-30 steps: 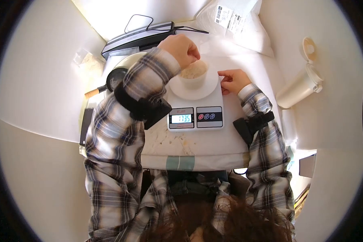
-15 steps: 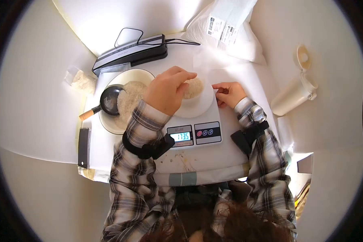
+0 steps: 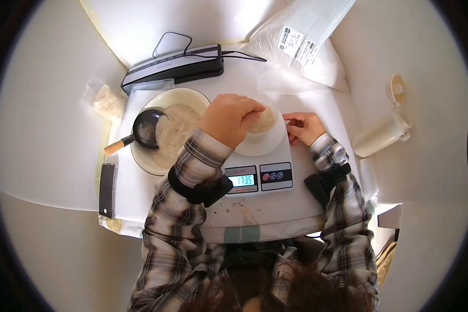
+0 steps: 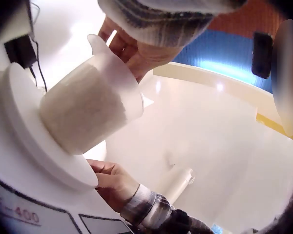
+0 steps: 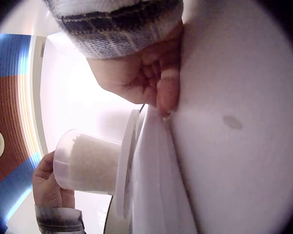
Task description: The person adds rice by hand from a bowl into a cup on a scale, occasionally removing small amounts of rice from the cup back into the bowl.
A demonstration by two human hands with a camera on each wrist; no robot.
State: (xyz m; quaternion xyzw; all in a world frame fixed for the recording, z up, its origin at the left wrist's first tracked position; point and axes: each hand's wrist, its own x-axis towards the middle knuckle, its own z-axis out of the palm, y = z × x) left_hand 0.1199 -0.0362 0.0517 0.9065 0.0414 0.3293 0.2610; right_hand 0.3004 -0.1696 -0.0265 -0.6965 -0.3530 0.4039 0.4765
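A translucent spouted cup (image 4: 88,105) of white rice grains stands on the round plate (image 3: 260,150) of a white kitchen scale (image 3: 284,155), whose display reads 173.5. My left hand (image 3: 229,120) is at the cup's mouth, fingers bent over the rim above the rice (image 3: 264,119). What its fingertips hold, I cannot tell. Beside the scale's right edge rests my right hand (image 3: 305,127), index finger extended toward the plate, other fingers loosely curled. In the right wrist view, the right fingers (image 5: 168,92) lie low near the table surface.
Left of the scale, a cream bowl (image 3: 140,162) holds rice and a black ladle (image 3: 145,127) with a wooden handle. Behind are a bag sealer (image 3: 177,65) with a cord and a large white bag (image 3: 301,47). A bottle (image 3: 377,135) with its lid flipped back lies right; a phone (image 3: 107,191) lies left.
My left hand has lowered from a pinch above the cup to its mouth, on the left side. The bowl has come into fuller view. The right hand stays beside the scale; the reading is unchanged.
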